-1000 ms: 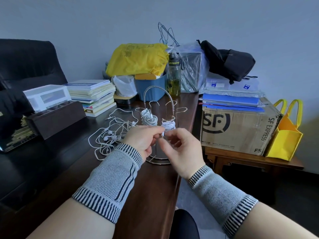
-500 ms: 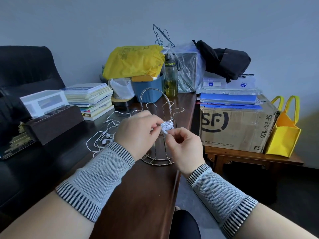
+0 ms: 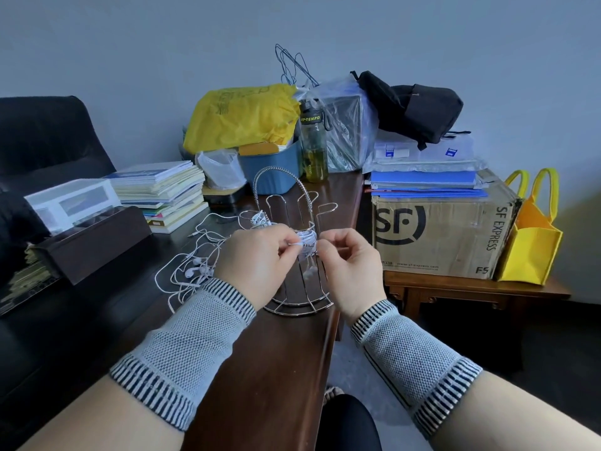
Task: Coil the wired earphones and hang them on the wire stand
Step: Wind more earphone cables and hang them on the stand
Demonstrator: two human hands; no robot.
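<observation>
Hands meet in front of the stand (image 3: pixel 294 242). My left hand (image 3: pixel 257 258) has its grip closed on the coil (image 3: pixel 307 239), fingers curled round its left side. My right hand (image 3: pixel 349 265) pinches the coil's right edge between thumb and forefinger; the other fingers are curled in.

Coil: white earphone cord wound into a tight bundle, held just in front of the stand's upper hooks. I cannot tell whether it touches a hook. One earbud (image 3: pixel 310 271) dangles below the coil.

Stand: chrome wire, upright on the dark wood surface (image 3: pixel 260 369), near its right edge. A second white bundle (image 3: pixel 259 219) sits at the stand's left hooks, partly hidden by my left hand.

Loose earphones (image 3: pixel 192 265) lie tangled on the surface to the left of the stand, uncoiled.

Behind: book stack (image 3: pixel 162 193), bottle (image 3: pixel 313 148), blue bin (image 3: pixel 273 170). A cardboard box (image 3: pixel 442 232) stands on a low bench (image 3: pixel 471 288) to the right.
</observation>
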